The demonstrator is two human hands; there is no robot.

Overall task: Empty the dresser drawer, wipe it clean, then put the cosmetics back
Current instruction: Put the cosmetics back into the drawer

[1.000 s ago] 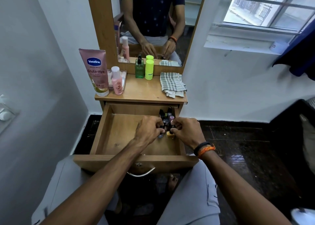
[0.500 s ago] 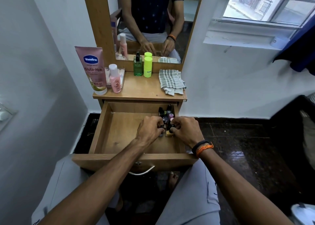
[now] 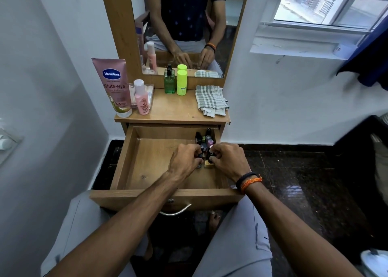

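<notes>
Inside the open dresser drawer [image 3: 134, 163], toward its far right corner, stands a tight cluster of small cosmetics [image 3: 204, 142], little bottles with dark, pink and purple caps packed against the right wall. Both hands reach into this cluster from the near side. The left hand [image 3: 184, 161] is curled with its fingers closed around one or more of the small dark bottles at the near edge of the group; exactly which bottle it grips cannot be told. The right hand [image 3: 227, 160] is likewise clenched over bottles just beside it, its fingertips touching a dark cap above a small tan-coloured item [image 3: 209, 164] on the drawer floor. A black and orange wristband [image 3: 248, 181] circles the right wrist. The rest of the drawer floor, to the left, is bare wood. A metal handle [image 3: 176, 211] hangs from the drawer front, nearest the person.

Above, on the worktop [image 3: 176, 111], a tall pink Vaseline tube [image 3: 113, 85] stands at the far left, with a small pink bottle [image 3: 141, 97] just beside it in front of a clear box [image 3: 150, 93]. A green pump bottle [image 3: 169, 80] and a neon yellow bottle [image 3: 181, 82] stand together against the mirror [image 3: 184, 25]. A checked cloth [image 3: 211, 100] lies folded at the right end of the worktop.
</notes>
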